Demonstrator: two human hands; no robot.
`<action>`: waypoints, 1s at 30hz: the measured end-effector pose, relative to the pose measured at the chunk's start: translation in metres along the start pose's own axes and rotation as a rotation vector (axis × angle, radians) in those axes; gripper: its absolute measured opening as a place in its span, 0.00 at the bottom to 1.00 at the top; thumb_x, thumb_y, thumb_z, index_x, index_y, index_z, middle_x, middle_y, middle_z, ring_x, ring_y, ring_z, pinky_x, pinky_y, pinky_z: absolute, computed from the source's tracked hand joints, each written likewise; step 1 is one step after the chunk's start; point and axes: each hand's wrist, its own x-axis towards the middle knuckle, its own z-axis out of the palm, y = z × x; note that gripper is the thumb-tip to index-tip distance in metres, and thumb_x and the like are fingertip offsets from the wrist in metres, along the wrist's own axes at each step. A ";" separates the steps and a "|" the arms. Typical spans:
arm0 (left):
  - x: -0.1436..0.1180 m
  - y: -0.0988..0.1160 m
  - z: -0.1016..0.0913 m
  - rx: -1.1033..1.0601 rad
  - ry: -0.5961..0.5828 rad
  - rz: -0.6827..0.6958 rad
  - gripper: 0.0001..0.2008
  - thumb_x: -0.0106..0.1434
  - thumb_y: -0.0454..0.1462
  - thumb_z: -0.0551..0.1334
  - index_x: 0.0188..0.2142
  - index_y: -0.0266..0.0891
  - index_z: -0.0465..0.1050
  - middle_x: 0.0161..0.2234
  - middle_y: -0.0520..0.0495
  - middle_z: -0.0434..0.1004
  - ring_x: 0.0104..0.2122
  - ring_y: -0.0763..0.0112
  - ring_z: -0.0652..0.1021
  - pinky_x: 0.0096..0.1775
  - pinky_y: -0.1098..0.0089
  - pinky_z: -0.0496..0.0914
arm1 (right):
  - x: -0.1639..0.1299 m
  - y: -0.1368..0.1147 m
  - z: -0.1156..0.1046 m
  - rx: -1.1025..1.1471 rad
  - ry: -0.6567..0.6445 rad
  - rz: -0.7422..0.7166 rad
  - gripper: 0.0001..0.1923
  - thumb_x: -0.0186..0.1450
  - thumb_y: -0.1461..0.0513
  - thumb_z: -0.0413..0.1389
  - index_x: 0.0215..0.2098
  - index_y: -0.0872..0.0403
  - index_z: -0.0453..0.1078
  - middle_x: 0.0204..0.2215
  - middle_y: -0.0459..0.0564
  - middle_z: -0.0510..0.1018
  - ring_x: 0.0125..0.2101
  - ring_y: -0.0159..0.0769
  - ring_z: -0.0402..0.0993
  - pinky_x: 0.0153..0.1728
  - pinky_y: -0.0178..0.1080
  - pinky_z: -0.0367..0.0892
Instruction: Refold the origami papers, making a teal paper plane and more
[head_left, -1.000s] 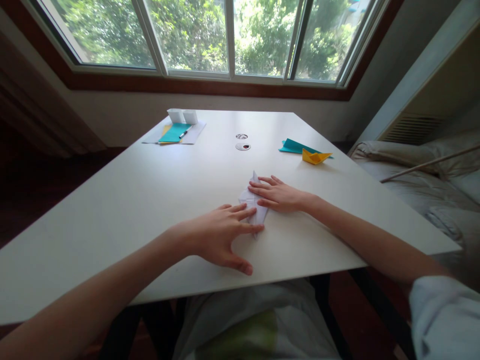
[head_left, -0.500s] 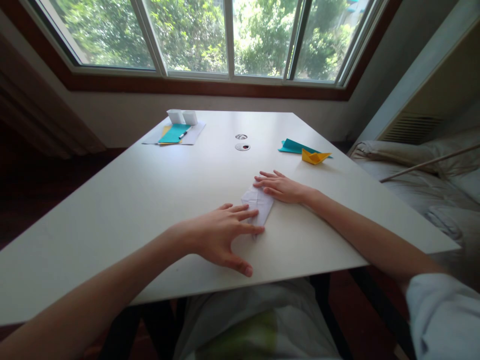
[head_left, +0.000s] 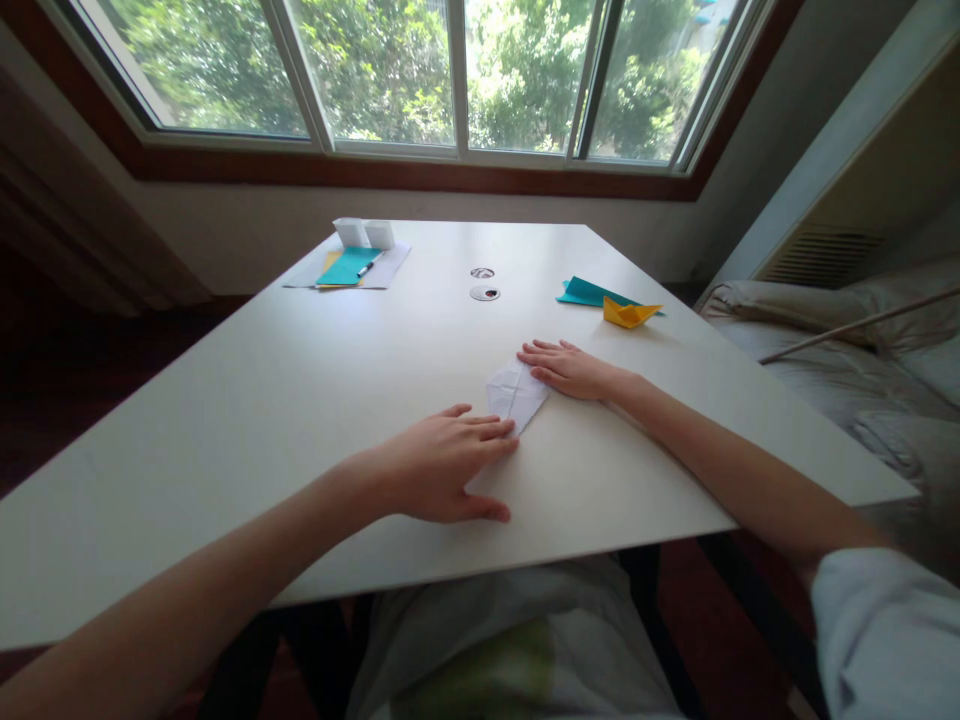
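— Fingertips [head_left: 501,432] of the left hand [head_left: 439,470] laid flat, held close together, pressing the near tip of the folded white paper [head_left: 516,393] against the table [head_left: 262,400]. Pinning it, most likely, so nothing slides.

— And the right hand [head_left: 571,368]?

— Fingers [head_left: 536,352] stretched out, slightly fanned, resting on the far right edge of that same paper. Looks like flattening a crease from the opposite end. No pinching on either side, both palms down.

— Paper itself?

— Lying flat mid-table, pointed toward the body, between the two hands.

— Farther out?

— Yellow paper boat [head_left: 631,314] beside a teal folded sheet [head_left: 589,292] at far right, apparently set aside out of reach. Teal paper with a pen [head_left: 366,268] and two small white boxes [head_left: 364,233] at far left, under the window [head_left: 457,70].
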 end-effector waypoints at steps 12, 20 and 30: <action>0.001 0.012 -0.002 0.099 -0.059 -0.116 0.27 0.66 0.45 0.46 0.56 0.26 0.57 0.57 0.29 0.57 0.57 0.57 0.62 0.55 0.63 0.57 | -0.003 0.017 0.005 -0.149 0.066 0.095 0.29 0.68 0.53 0.36 0.61 0.59 0.51 0.60 0.56 0.56 0.59 0.44 0.52 0.56 0.46 0.52; -0.011 0.009 -0.016 0.079 -0.028 -0.069 0.20 0.62 0.46 0.53 0.50 0.40 0.65 0.50 0.40 0.70 0.56 0.55 0.63 0.52 0.55 0.58 | -0.004 0.016 0.006 -0.203 0.110 0.101 0.28 0.67 0.52 0.37 0.61 0.58 0.53 0.59 0.55 0.59 0.58 0.47 0.53 0.56 0.46 0.51; 0.006 0.003 -0.019 0.270 0.302 -0.087 0.12 0.64 0.39 0.51 0.35 0.39 0.72 0.31 0.46 0.75 0.37 0.63 0.72 0.39 0.64 0.63 | -0.010 -0.003 -0.002 -0.256 0.208 0.075 0.30 0.63 0.46 0.43 0.55 0.56 0.63 0.50 0.57 0.70 0.51 0.47 0.62 0.52 0.46 0.53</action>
